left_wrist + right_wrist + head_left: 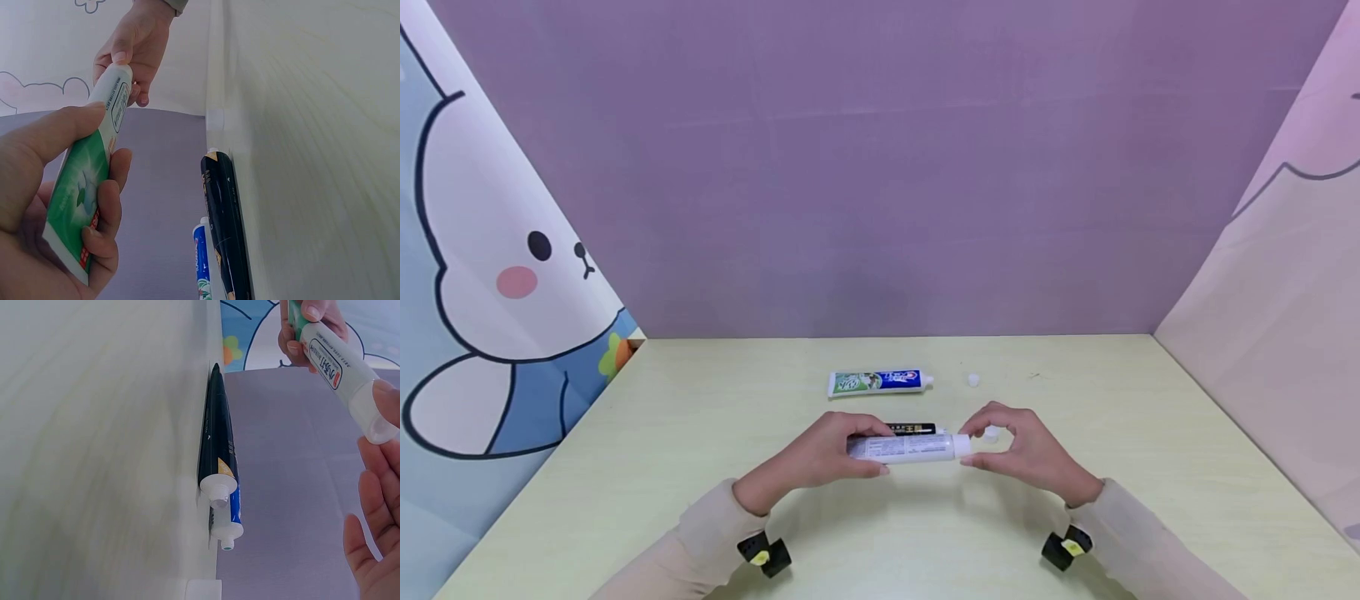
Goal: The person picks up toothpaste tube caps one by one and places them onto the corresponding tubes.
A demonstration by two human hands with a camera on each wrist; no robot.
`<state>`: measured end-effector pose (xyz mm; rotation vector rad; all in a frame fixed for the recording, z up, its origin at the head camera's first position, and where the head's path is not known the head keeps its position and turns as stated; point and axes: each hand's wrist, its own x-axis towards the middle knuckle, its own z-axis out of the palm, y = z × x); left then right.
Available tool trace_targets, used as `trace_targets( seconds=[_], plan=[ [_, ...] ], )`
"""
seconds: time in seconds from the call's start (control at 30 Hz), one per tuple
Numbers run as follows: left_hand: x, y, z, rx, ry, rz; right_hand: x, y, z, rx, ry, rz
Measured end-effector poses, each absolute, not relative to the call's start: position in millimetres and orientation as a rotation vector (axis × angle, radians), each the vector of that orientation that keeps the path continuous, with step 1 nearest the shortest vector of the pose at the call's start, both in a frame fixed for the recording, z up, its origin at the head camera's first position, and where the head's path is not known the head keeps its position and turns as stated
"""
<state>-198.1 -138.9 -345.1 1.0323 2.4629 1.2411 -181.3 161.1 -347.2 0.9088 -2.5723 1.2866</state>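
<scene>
Left fingers (110, 206): gripping green-and-white plastic tube (87, 165), probably light, squashy
Right fingers (375, 497): pinching white plastic cap (962, 446), likely firmest hold

The white-and-green soft toothpaste tube (87, 169) carries red print near its tail and ends in a white ribless-looking plastic cap (962, 446). The black rounded toothpaste tube (222, 219) has gold patches; the flat toothpaste tube in blue, green and white (876, 382) has white lettering. The pale yellow wood-patterned table (700, 400) shows faint streaks. A small round plastic cap (991, 434), partly hidden, appears white.
</scene>
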Motion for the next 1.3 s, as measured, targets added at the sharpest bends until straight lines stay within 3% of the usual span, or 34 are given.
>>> trace_targets(
  seconds=[1.3],
  plan=[
    [-192.6,-138.8,-352.8,1.052,2.446,1.219,-184.4,168.6,-352.3,1.04,-2.426,1.236]
  ],
)
